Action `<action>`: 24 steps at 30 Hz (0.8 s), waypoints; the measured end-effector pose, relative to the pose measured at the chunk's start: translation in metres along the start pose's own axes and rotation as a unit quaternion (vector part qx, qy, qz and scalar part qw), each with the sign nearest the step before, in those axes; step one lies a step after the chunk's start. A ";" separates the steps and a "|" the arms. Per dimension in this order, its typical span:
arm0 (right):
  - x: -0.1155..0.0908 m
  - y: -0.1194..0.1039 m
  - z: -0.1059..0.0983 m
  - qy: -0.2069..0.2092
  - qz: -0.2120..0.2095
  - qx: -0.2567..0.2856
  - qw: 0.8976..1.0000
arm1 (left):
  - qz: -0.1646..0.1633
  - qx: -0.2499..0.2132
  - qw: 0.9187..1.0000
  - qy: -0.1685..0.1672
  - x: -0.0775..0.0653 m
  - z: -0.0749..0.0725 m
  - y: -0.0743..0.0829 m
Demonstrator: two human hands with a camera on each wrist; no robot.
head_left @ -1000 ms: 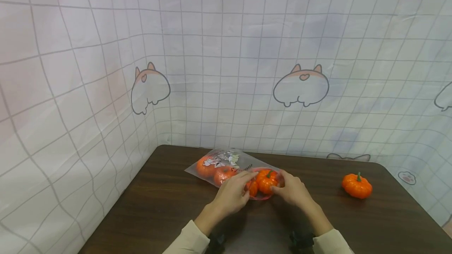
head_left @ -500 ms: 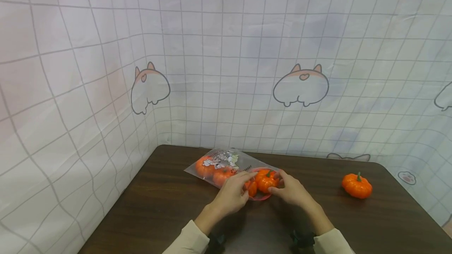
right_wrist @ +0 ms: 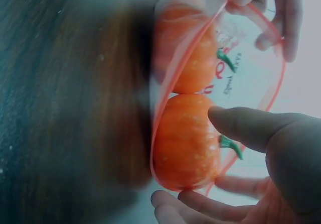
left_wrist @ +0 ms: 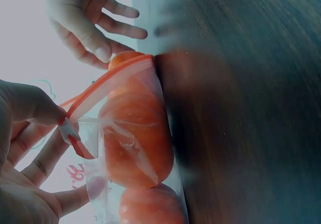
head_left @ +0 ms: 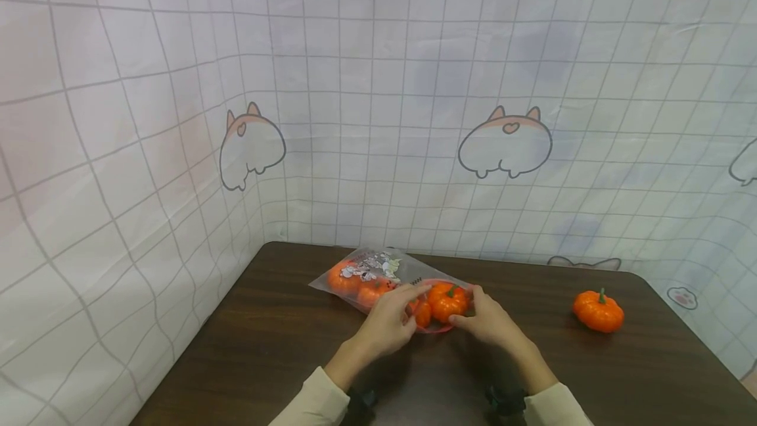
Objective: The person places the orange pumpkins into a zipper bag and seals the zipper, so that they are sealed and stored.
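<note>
A clear zip bag [head_left: 408, 269] with a red rim lies on the table, several small orange pumpkins inside. My left hand [head_left: 387, 321] pinches the bag's rim beside its white slider [left_wrist: 68, 129], thumb in front and fingers behind. At the open mouth sits a pumpkin [head_left: 447, 303] with a green stem, partly inside. My right hand [head_left: 491, 321] holds this pumpkin, its thumb on one side and fingers on the other. Another pumpkin [right_wrist: 193, 48] lies deeper in the bag. Part of the bag is hidden behind my left hand.
One more orange pumpkin [head_left: 598, 311] stands apart on the right of the dark wooden table [head_left: 248, 347]. A white gridded curtain [head_left: 378, 117] with cartoon dogs hangs behind the table and along the left.
Both hands stay almost where they were at the bag's mouth. The pumpkin by my right hand shows only a very slight shift. The far-right pumpkin has not moved.
</note>
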State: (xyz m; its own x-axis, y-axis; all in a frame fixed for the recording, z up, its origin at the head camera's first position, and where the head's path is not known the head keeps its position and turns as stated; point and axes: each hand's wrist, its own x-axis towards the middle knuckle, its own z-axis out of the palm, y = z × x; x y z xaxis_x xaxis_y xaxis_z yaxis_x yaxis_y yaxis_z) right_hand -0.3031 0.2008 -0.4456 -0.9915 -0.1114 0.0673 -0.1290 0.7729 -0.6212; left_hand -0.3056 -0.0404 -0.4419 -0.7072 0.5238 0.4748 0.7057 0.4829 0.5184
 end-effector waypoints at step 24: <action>-0.004 0.013 -0.039 -0.084 -0.025 0.078 0.993 | 0.028 -0.012 0.999 -0.011 0.001 -0.001 -0.001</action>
State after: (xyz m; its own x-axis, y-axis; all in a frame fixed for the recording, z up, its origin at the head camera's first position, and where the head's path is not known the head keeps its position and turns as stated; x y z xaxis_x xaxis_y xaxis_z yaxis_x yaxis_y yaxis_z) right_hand -0.3014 0.2359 -0.4231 -0.9655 -0.2595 -0.0223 -0.1600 0.6587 -0.7352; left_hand -0.3071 -0.0410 -0.4418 -0.6647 0.5658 0.4878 0.7433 0.4352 0.5081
